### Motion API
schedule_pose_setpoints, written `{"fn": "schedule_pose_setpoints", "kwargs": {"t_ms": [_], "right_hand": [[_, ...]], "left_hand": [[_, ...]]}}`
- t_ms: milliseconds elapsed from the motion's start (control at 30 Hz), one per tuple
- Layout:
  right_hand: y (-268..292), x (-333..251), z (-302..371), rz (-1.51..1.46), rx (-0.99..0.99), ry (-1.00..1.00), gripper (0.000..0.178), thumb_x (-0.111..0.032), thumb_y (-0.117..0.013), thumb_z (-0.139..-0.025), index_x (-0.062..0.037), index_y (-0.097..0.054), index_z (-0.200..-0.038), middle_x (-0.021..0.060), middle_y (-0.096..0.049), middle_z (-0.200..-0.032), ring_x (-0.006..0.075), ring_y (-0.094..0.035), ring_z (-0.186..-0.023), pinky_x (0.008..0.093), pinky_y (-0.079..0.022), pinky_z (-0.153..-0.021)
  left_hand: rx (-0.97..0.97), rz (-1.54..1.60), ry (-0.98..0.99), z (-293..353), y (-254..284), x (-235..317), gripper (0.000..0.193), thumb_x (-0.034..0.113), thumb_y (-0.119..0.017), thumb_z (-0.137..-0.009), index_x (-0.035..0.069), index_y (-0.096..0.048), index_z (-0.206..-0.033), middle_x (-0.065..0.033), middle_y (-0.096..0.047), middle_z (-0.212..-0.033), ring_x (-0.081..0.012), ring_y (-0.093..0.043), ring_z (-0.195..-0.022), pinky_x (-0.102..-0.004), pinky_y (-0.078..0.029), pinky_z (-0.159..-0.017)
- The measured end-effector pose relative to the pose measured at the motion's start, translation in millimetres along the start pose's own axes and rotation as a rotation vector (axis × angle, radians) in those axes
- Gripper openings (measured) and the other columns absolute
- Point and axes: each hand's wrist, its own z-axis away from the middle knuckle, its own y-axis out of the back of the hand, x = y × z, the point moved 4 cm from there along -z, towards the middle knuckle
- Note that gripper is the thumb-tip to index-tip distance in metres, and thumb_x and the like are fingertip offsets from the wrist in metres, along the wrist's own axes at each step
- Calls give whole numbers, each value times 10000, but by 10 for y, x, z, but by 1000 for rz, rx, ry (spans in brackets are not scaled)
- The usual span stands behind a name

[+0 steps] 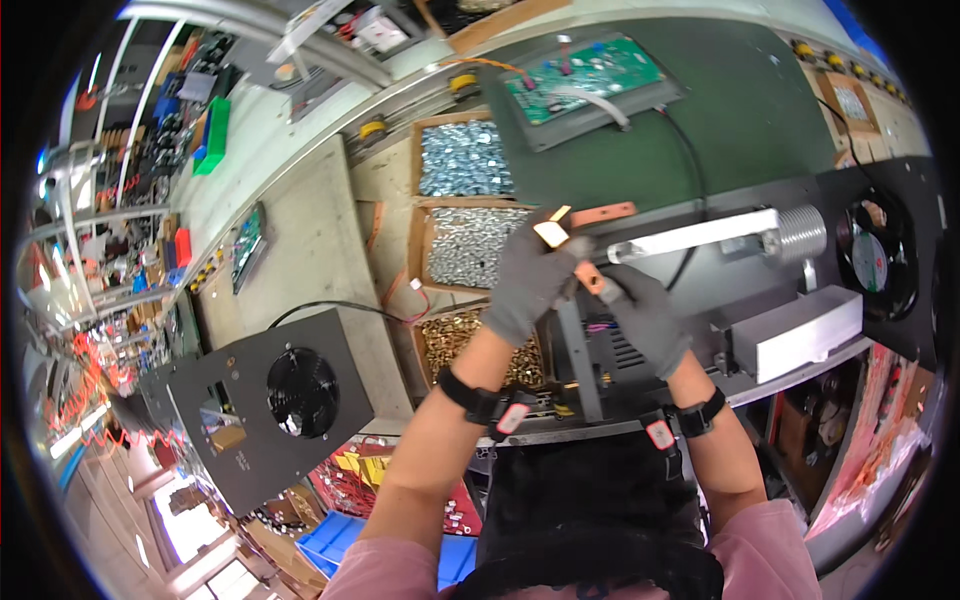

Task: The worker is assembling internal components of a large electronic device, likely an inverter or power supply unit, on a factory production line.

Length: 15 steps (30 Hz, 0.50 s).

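Observation:
Both my hands wear grey gloves and meet over the dark metal chassis (660,270). My left hand (530,275) is closed around copper strips; a shiny copper end (553,230) shows at its fingers, and a flat copper strip (606,213) juts out to the right. My right hand (648,322) is closed at the lower end of a copper strip with a hole (590,279). Whether these copper parts are joined is hidden by the gloves. Just right of the hands lies a long silvery bar (695,236) with a coiled metal part (800,233).
Wooden trays hold silvery fasteners (465,157), small metal parts (468,245) and brass-coloured hardware (452,340). A green circuit board (585,80) sits at the back. A black fan panel (255,400) stands left; another fan (868,250) and a silver box (800,335) are right.

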Motion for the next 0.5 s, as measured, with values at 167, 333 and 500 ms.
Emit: {"fn": "schedule_pose_setpoints", "kwargs": {"t_ms": [167,333,500], "right_hand": [[38,-49,231,16,14,1,342,-232,-550,-916,-12,-558,-1177,171,-640,-1046,270,-632,-945,383,-484,-794],[164,102,260,116,111,-128,376,-255,-550,-890,-42,-535,-1200,222,-613,-1074,389,-581,-1000,421,-460,-870],[375,-23,385,232,60,-92,406,-249,-557,-885,-28,-508,-1221,216,-579,-1102,377,-558,-1021,410,-447,-878]], "left_hand": [[54,-152,-118,-35,-215,71,431,154,-662,-803,-1,-542,-1186,-64,-621,-766,-104,-572,-587,-245,-477,-515],[26,-153,-192,-104,-532,143,366,129,-659,-803,5,-581,-1139,-69,-654,-844,-119,-618,-701,-265,-511,-626],[-13,29,3,-134,-518,47,329,130,-602,-866,30,-543,-1174,-60,-608,-684,-116,-537,-465,-255,-443,-425]]}}
